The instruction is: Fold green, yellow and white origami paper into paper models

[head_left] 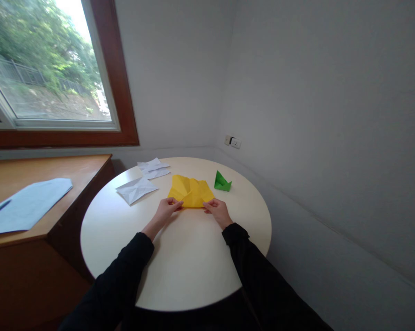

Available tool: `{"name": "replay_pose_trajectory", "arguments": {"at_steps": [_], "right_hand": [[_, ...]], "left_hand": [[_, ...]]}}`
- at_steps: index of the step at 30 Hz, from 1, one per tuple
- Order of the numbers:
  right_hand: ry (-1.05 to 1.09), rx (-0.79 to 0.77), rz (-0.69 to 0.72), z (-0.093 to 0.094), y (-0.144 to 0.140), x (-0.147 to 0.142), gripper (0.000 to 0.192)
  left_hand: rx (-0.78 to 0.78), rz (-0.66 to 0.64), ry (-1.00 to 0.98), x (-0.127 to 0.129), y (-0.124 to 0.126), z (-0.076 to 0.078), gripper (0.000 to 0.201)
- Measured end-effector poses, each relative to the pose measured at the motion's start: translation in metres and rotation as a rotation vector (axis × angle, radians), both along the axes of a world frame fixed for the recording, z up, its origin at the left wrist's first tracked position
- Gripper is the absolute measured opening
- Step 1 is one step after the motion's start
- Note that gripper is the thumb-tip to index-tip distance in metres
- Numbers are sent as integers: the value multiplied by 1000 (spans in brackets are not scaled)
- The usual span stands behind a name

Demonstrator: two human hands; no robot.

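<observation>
The creased yellow paper [191, 191] lies mid-tabletop [180, 262]. Your left hand [165, 210] and right hand [218, 211] each pinch its near edge, fingers closed on it. A green folded paper figure [222, 182] sits just right; creased white sheets [136, 189] lie left.

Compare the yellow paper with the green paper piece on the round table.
The yellow paper is larger, creased and mostly flat; the green paper piece is small, folded and stands up. The left hand and right hand pinch the yellow paper's near edge; the green one lies untouched. Both rest on the round table.
</observation>
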State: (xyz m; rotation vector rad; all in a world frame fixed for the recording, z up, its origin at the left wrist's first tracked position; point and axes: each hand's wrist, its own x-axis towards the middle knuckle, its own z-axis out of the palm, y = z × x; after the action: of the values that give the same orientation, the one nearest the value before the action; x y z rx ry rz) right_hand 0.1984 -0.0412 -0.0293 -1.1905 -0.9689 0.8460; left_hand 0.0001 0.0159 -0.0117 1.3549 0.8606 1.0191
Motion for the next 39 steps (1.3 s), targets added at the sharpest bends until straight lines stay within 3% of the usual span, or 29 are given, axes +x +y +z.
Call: {"name": "replay_pose_trajectory", "arguments": {"at_steps": [9,17,27,30,32,35,39], "right_hand": [[-18,14,-6,1,-1,-1,35],[-48,-8,22,1,-2,-1,27],[-78,-42,28,-2,2,-1,18],[-82,-49,26,-2,2,-1,18],[-87,-50,28,-2,2,0,18],[-96,-48,37,-2,2,0,19],[-103,-44,60,-1,1,-1,20]], "left_hand": [[35,28,-31,3,-1,-2,32],[98,76,129,2,-3,0,23],[323,416,458,-8,1,5,16],[481,473,503,-8,-4,10,16],[664,430,516,-4,-9,12,18],[899,205,551,6,-20,10,28],[956,-98,884,20,-31,-1,54]]}}
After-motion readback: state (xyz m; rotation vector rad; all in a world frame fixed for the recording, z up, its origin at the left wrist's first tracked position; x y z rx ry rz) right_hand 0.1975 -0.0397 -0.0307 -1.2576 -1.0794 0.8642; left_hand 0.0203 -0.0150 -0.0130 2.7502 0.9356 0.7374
